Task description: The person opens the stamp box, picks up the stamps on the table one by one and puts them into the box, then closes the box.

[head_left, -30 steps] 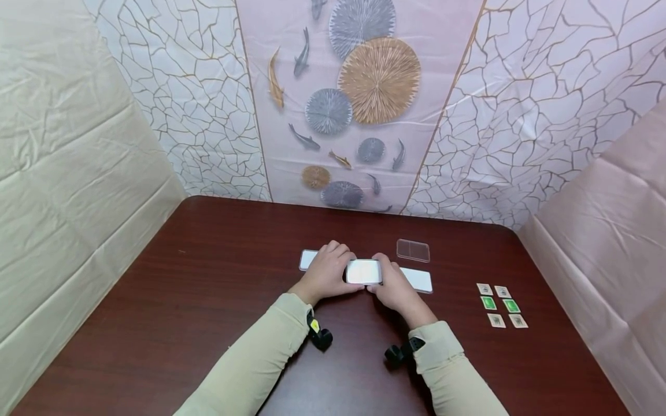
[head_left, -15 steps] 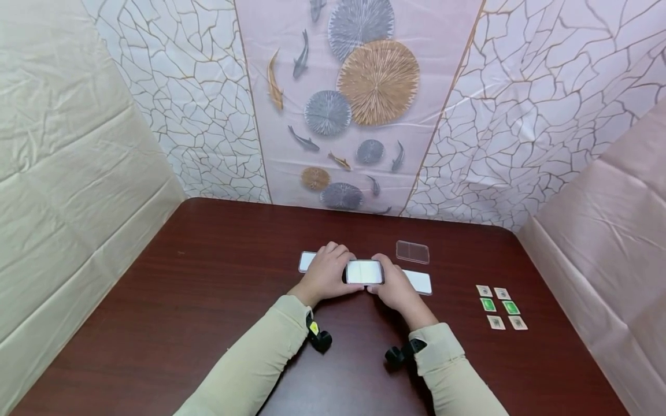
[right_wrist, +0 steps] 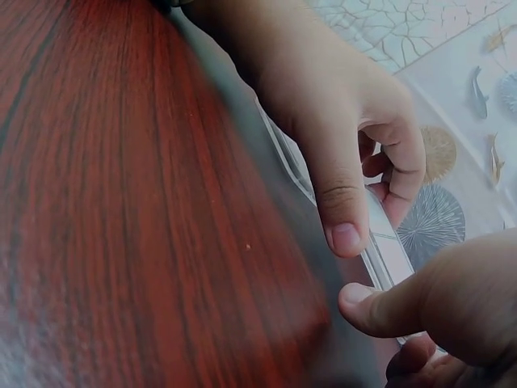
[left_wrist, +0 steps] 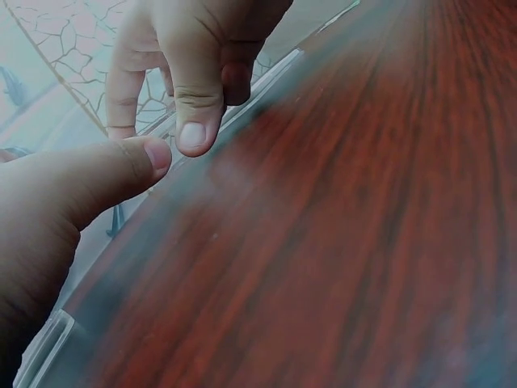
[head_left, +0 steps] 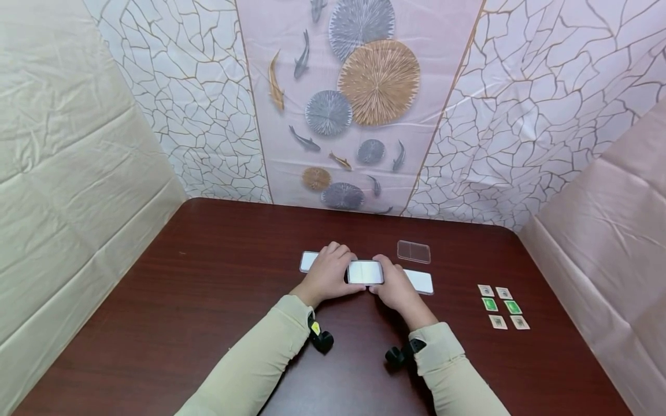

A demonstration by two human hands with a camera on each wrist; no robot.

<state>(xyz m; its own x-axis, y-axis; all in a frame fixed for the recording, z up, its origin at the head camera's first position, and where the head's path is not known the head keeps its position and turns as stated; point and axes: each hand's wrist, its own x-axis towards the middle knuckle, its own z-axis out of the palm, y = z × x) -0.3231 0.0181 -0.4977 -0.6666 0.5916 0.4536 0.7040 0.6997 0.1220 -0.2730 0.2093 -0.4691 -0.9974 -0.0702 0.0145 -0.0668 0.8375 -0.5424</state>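
White panel [head_left: 309, 261], partly hidden by the left hand [head_left: 328, 275], whose curled fingers and thumb grip the left end of a white-faced case [head_left: 366, 273] lying between both hands; right hand [head_left: 396, 288], likewise curled, gripping its right end.

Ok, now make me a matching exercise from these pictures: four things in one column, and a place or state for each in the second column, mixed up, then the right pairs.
Things
1. left white case
2. middle white case
3. clear case
4. two green cards

Places and states
A. see-through, with the dark table showing in it
B. between two rows of pale cards
C. partly hidden by the left hand
D. held by the left hand and the right hand together

Right pairs: 1-C, 2-D, 3-A, 4-B
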